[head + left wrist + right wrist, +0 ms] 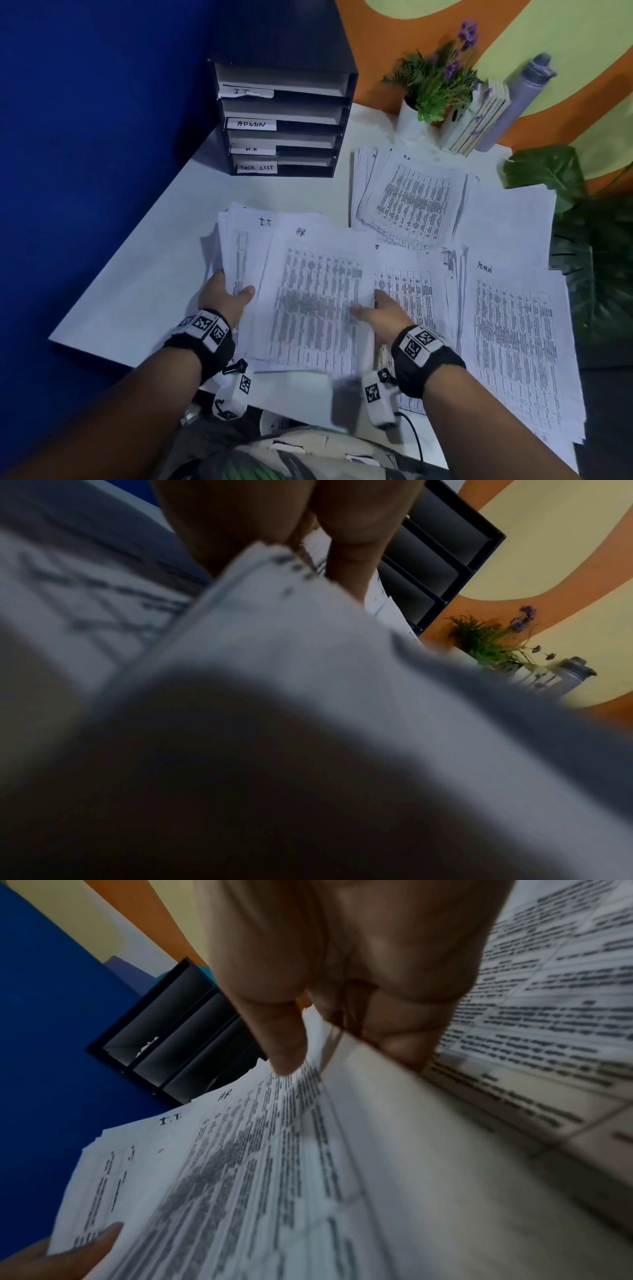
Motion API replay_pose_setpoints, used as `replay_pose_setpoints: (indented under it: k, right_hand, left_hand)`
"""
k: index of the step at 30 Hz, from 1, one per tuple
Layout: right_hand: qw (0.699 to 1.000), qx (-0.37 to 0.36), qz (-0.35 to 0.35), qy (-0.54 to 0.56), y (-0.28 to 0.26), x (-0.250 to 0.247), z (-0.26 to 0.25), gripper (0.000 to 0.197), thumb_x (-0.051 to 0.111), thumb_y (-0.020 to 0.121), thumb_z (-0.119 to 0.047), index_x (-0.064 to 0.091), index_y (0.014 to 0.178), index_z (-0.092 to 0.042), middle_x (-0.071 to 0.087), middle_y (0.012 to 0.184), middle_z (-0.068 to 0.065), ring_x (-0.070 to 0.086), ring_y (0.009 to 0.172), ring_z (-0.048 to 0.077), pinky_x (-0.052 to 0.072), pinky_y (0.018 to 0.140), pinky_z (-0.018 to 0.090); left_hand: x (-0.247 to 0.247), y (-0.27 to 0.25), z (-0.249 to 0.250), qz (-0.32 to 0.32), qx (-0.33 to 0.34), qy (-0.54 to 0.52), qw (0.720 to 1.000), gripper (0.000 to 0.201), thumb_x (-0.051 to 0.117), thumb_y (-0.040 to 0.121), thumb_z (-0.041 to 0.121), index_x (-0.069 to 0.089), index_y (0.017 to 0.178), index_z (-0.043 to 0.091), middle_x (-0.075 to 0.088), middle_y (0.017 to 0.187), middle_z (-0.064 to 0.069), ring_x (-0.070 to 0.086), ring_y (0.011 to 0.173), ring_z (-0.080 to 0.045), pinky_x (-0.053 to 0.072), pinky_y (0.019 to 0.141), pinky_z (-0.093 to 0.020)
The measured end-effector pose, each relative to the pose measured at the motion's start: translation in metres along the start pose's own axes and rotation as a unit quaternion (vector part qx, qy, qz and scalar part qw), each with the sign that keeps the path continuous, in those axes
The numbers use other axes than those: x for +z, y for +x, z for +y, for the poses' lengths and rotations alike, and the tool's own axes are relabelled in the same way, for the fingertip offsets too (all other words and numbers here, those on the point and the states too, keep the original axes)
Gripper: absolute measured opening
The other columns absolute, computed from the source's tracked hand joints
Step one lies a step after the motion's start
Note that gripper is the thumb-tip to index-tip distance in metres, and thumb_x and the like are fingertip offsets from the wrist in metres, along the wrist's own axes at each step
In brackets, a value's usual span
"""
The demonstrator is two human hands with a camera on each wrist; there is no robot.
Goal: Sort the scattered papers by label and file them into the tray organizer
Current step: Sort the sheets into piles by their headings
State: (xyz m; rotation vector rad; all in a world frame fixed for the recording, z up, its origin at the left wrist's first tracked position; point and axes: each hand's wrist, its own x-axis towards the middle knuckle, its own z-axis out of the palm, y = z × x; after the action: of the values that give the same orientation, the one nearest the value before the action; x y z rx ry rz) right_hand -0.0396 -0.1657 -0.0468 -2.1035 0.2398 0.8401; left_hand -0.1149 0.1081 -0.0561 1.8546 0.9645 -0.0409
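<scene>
My left hand [228, 292] grips the left edge of a thick paper stack [246, 246] whose upper sheet reads IT, thumb on top. My right hand [371, 313] pinches the right edge of an HR-marked sheet [315, 294] lying across that stack; in the right wrist view the thumb [284, 1042] sits on top and the fingers [397, 1031] curl beneath. Sorted piles lie on the white table [144, 281]: an HR pile [411, 198] at the back and an ADMIN pile [513, 329] at the right. The black tray organizer [284, 120] stands at the back left, labelled IT, ADMIN, H.R and TASK LIST.
A potted lavender plant [435, 82], a row of books [479, 116] and a grey bottle [520, 99] stand along the back wall. Large green leaves [589, 240] crowd the table's right edge. A blue wall [85, 137] borders the left side.
</scene>
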Motion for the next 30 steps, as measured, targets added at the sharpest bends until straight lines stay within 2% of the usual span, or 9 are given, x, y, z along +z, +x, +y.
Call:
replay_pose_setpoints:
  k: [3, 8, 12, 15, 18, 21, 23, 26, 30]
  right_hand:
    - [0.998, 0.004, -0.063, -0.021, -0.002, -0.002, -0.005, 0.052, 0.062, 0.09, -0.01, 0.033, 0.128, -0.029, 0.059, 0.111, 0.006, 0.066, 0.091, 0.025, 0.059, 0.065, 0.04]
    - [0.977, -0.083, 0.187, -0.055, 0.008, -0.028, -0.017, 0.035, 0.051, 0.088, 0.003, 0.039, 0.112, -0.019, 0.06, 0.075, 0.007, 0.063, 0.064, 0.025, 0.059, 0.059, 0.047]
    - [0.954, -0.082, 0.287, -0.035, 0.025, -0.073, -0.038, 0.026, 0.051, 0.086, 0.01, 0.062, 0.087, -0.014, 0.068, 0.094, 0.006, 0.067, 0.075, 0.021, 0.053, 0.051, 0.025]
    - [0.944, -0.068, 0.324, 0.013, 0.039, -0.104, -0.052, 0.029, 0.053, 0.087, 0.008, 0.07, 0.097, -0.013, 0.068, 0.11, 0.011, 0.069, 0.068, 0.018, 0.054, 0.051, 0.024]
    - [0.941, -0.064, 0.325, 0.065, 0.052, -0.123, -0.062, 0.049, 0.047, 0.083, 0.017, 0.064, 0.121, -0.009, 0.059, 0.127, 0.015, 0.067, 0.074, 0.022, 0.059, 0.076, 0.038]
    - [0.941, -0.05, 0.33, 0.053, 0.067, -0.135, -0.068, 0.052, 0.045, 0.084, 0.015, 0.06, 0.128, -0.01, 0.056, 0.134, 0.014, 0.065, 0.101, 0.03, 0.053, 0.086, 0.032]
    - [0.944, -0.034, 0.327, 0.023, 0.076, -0.135, -0.07, 0.053, 0.046, 0.086, 0.011, 0.052, 0.135, -0.008, 0.046, 0.143, 0.013, 0.054, 0.12, 0.03, 0.044, 0.094, 0.025]
    - [0.938, -0.048, 0.318, -0.128, 0.075, -0.123, -0.072, 0.06, 0.052, 0.084, 0.005, 0.045, 0.14, -0.014, 0.025, 0.152, 0.007, 0.029, 0.137, 0.03, 0.032, 0.108, 0.033]
    - [0.969, -0.139, 0.158, -0.127, 0.058, -0.076, -0.07, 0.048, 0.058, 0.094, -0.028, 0.046, 0.138, -0.017, 0.05, 0.133, 0.001, 0.054, 0.119, 0.023, 0.042, 0.091, 0.024]
  left_hand:
    - [-0.007, 0.009, 0.002, 0.049, -0.009, -0.02, 0.999, 0.034, 0.067, 0.088, 0.019, 0.054, 0.117, 0.008, 0.063, 0.108, -0.011, 0.061, 0.099, -0.029, 0.047, 0.086, -0.034]
    - [-0.016, 0.017, 0.004, 0.078, -0.016, -0.033, 0.996, 0.035, 0.066, 0.089, 0.02, 0.053, 0.118, 0.008, 0.063, 0.118, -0.012, 0.06, 0.104, -0.031, 0.047, 0.092, -0.037]
    - [-0.013, 0.015, 0.007, 0.066, -0.013, -0.028, 0.997, 0.035, 0.065, 0.09, 0.017, 0.054, 0.121, 0.006, 0.063, 0.117, -0.012, 0.06, 0.104, -0.031, 0.045, 0.088, -0.034]
    - [-0.009, 0.013, 0.006, 0.056, -0.009, -0.009, 0.998, 0.035, 0.065, 0.089, 0.017, 0.053, 0.121, 0.007, 0.062, 0.12, -0.014, 0.059, 0.107, -0.032, 0.045, 0.092, -0.036]
    - [-0.008, 0.011, 0.005, 0.043, -0.007, 0.005, 0.999, 0.037, 0.064, 0.09, 0.015, 0.052, 0.123, 0.007, 0.061, 0.123, -0.013, 0.058, 0.11, -0.032, 0.043, 0.094, -0.036]
    - [-0.008, 0.009, 0.004, 0.036, -0.007, 0.009, 0.999, 0.038, 0.066, 0.088, 0.014, 0.053, 0.123, 0.007, 0.061, 0.123, -0.012, 0.058, 0.108, -0.03, 0.044, 0.094, -0.036]
    - [-0.009, 0.008, 0.005, 0.04, -0.008, 0.001, 0.999, 0.038, 0.067, 0.087, 0.013, 0.054, 0.122, 0.007, 0.062, 0.12, -0.011, 0.058, 0.101, -0.026, 0.044, 0.091, -0.033]
    - [-0.007, 0.005, 0.009, 0.044, -0.001, -0.016, 0.999, 0.036, 0.069, 0.086, 0.012, 0.056, 0.12, 0.009, 0.063, 0.111, -0.005, 0.055, 0.092, -0.019, 0.042, 0.084, -0.029]
    - [-0.002, 0.0, 0.02, 0.04, 0.011, -0.041, 0.998, 0.035, 0.072, 0.084, 0.012, 0.058, 0.116, 0.009, 0.06, 0.099, 0.0, 0.056, 0.088, -0.018, 0.042, 0.078, -0.027]
